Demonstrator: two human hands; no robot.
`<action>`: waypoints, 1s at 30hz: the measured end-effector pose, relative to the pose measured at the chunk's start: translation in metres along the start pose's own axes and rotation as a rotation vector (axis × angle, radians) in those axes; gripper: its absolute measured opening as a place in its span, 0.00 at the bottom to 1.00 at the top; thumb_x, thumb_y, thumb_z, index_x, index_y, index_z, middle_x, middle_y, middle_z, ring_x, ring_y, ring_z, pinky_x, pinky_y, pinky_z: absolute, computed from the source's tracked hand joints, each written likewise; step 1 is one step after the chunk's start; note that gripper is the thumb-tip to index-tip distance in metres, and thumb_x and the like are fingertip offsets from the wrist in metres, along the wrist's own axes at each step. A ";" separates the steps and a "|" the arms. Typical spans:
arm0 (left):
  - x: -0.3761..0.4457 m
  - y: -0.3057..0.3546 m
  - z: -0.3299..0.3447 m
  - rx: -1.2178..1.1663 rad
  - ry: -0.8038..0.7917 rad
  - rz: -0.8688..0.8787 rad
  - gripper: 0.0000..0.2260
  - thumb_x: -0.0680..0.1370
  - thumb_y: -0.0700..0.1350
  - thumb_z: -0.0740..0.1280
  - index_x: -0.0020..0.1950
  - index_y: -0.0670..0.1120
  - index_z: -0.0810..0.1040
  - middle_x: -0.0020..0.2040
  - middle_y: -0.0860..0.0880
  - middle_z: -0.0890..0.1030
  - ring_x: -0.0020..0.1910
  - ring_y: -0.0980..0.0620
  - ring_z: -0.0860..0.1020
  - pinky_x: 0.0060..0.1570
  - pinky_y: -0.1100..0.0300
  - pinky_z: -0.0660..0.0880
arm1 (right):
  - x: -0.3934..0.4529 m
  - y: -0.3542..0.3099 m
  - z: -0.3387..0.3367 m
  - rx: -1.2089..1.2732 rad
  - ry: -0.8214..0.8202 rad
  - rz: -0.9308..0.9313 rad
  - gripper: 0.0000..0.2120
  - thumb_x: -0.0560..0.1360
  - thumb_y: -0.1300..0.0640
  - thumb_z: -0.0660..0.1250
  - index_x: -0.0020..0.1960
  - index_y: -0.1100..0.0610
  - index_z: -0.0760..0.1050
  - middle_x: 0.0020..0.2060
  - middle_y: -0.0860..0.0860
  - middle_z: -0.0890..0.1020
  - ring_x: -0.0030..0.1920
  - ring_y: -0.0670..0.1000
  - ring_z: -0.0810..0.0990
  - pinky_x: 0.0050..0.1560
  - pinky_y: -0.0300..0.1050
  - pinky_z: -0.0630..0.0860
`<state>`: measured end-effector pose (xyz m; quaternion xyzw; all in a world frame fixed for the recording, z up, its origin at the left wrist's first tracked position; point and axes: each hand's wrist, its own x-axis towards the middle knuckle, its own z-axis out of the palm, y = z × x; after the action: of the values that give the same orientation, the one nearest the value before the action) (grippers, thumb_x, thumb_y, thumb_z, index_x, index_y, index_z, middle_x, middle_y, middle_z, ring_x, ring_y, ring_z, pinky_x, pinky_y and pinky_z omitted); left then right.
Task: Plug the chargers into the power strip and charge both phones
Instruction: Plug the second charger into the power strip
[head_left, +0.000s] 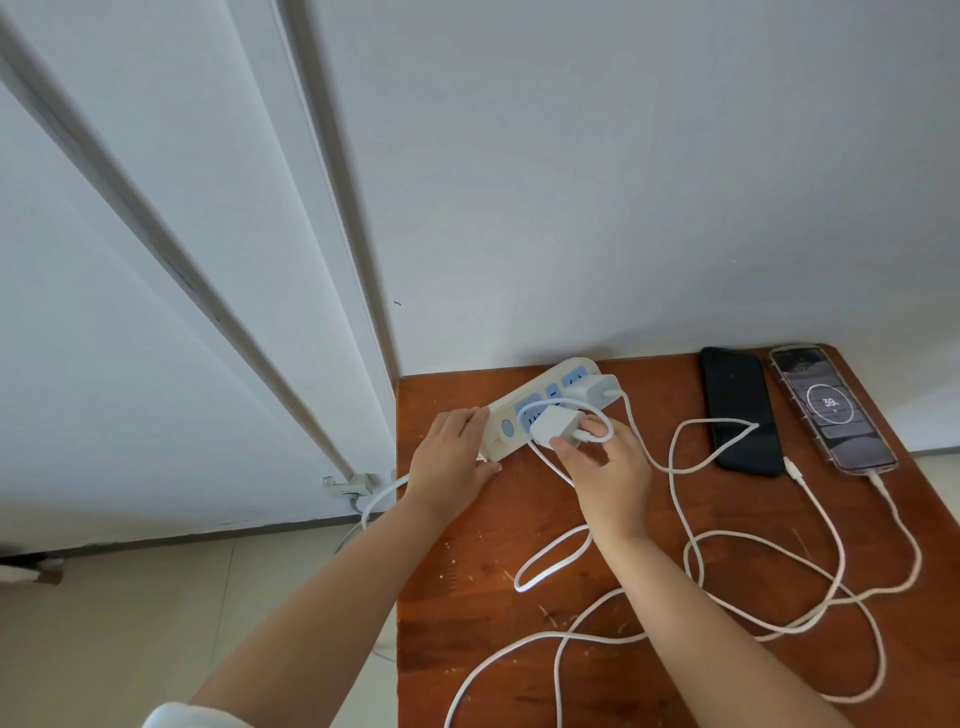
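A white power strip (540, 387) with blue sockets lies at the back left of the wooden table (488, 613). My left hand (452, 457) grips its near end. My right hand (605, 467) pinches a white charger (553, 427) that sits at a socket near that end. A second white charger (592, 388) is plugged in further along. A dark phone (740, 410) lies face up with a blank screen; a loose cable plug (792, 467) rests beside it. A phone in a clear case (831, 408) has a cable in its near end and shows a charging ring reading 39.
White charging cables (691, 566) loop over the middle and right of the table. The strip's own cord (374, 506) drops off the left edge to the tiled floor. A white wall and door panels stand behind.
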<state>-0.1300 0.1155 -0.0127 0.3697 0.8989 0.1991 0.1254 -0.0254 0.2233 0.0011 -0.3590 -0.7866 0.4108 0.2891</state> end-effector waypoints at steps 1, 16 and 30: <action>0.000 0.001 0.001 -0.001 0.004 0.000 0.26 0.75 0.50 0.67 0.70 0.47 0.61 0.68 0.48 0.69 0.68 0.52 0.65 0.63 0.60 0.70 | 0.000 0.000 0.001 -0.007 0.010 0.004 0.15 0.66 0.66 0.73 0.51 0.67 0.78 0.49 0.64 0.80 0.46 0.48 0.73 0.34 0.13 0.65; 0.001 0.000 0.002 -0.010 0.018 -0.008 0.27 0.74 0.50 0.68 0.69 0.47 0.63 0.67 0.48 0.71 0.67 0.51 0.67 0.63 0.59 0.70 | -0.006 0.005 0.009 -0.094 -0.016 -0.022 0.15 0.67 0.63 0.73 0.52 0.65 0.78 0.50 0.63 0.79 0.50 0.59 0.79 0.50 0.53 0.80; 0.003 -0.004 0.004 -0.056 0.052 0.010 0.26 0.72 0.49 0.69 0.67 0.46 0.66 0.64 0.47 0.74 0.65 0.50 0.69 0.59 0.60 0.72 | 0.019 -0.013 0.004 -0.177 -0.141 0.047 0.15 0.68 0.62 0.72 0.53 0.66 0.76 0.56 0.61 0.78 0.58 0.58 0.77 0.52 0.47 0.77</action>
<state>-0.1327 0.1163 -0.0185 0.3650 0.8941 0.2345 0.1112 -0.0434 0.2311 0.0134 -0.3716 -0.8296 0.3706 0.1905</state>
